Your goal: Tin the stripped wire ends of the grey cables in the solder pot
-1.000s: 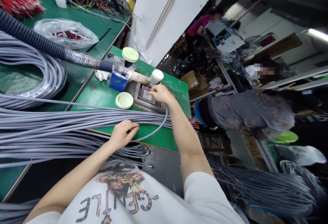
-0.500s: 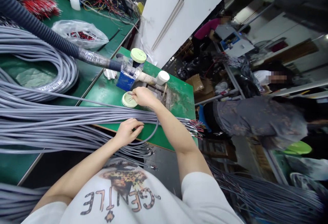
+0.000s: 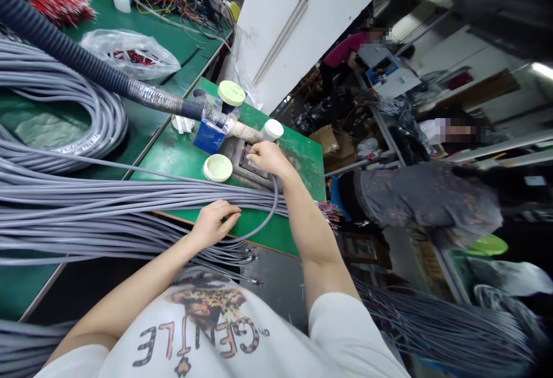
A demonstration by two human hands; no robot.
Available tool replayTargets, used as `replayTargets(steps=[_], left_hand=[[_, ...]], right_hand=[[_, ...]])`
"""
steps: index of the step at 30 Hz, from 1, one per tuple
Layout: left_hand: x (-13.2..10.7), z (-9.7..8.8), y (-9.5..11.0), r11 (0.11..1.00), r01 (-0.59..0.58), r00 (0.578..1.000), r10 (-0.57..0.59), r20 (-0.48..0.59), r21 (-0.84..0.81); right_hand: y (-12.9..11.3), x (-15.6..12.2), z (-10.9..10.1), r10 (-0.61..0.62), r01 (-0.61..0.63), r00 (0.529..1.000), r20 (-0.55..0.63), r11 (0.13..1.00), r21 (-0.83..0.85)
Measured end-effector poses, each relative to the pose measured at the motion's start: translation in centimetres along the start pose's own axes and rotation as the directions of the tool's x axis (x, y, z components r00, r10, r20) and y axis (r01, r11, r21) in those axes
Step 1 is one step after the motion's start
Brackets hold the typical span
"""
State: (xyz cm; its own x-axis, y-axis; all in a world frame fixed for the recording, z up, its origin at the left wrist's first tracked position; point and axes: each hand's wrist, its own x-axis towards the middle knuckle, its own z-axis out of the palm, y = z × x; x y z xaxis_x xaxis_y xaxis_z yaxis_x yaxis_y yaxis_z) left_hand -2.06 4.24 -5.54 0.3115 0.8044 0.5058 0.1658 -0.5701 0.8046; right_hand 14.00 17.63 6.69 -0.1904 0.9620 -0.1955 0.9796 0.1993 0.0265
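My right hand (image 3: 266, 159) is closed on the end of a grey cable (image 3: 268, 216), holding its wire tips over a grey metal pot (image 3: 244, 166) on the green bench (image 3: 173, 156). The cable loops back down to my left hand (image 3: 212, 223), which pinches it at the bench's front edge, on top of a thick bundle of grey cables (image 3: 108, 205). A pale green round dish (image 3: 217, 167) sits just left of the pot.
A dark corrugated hose (image 3: 78, 58) runs from the upper left to a nozzle over the pot. A blue box (image 3: 209, 136), a green-lidded jar (image 3: 231, 94) and a white cap (image 3: 273, 129) stand behind. Cable coils (image 3: 64, 113) lie left. Other people work at the right.
My right hand moved from the pale green dish back right to the metal pot, carrying the cable end. My left hand stayed in place.
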Motion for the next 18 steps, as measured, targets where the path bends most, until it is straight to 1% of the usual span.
replayTargets(steps=[2, 4, 7, 12, 18], left_hand=[[0.0, 0.0, 0.0, 1.0, 0.001, 1.0, -0.002, 0.002, 0.015], [0.1, 0.0, 0.0, 1.0, 0.005, 1.0, -0.005, 0.003, 0.03], [0.1, 0.0, 0.0, 1.0, 0.003, 1.0, -0.004, 0.008, 0.031], [0.1, 0.1, 0.0, 1.0, -0.005, 1.0, 0.005, 0.011, 0.023], [0.2, 0.0, 0.1, 1.0, -0.004, 1.0, 0.004, 0.012, 0.024]], right_hand=[[2.3, 0.2, 0.4, 0.114, -0.114, 0.993, 0.004, 0.993, 0.016], [4.1, 0.5, 1.1, 0.217, -0.218, 0.976, 0.021, 0.976, 0.027], [5.9, 1.1, 2.4, 0.308, -0.309, 0.95, 0.045, 0.95, 0.042], [6.9, 1.8, 3.9, 0.347, -0.351, 0.935, 0.067, 0.934, 0.063], [6.7, 2.4, 4.5, 0.344, -0.351, 0.935, 0.081, 0.932, 0.093]])
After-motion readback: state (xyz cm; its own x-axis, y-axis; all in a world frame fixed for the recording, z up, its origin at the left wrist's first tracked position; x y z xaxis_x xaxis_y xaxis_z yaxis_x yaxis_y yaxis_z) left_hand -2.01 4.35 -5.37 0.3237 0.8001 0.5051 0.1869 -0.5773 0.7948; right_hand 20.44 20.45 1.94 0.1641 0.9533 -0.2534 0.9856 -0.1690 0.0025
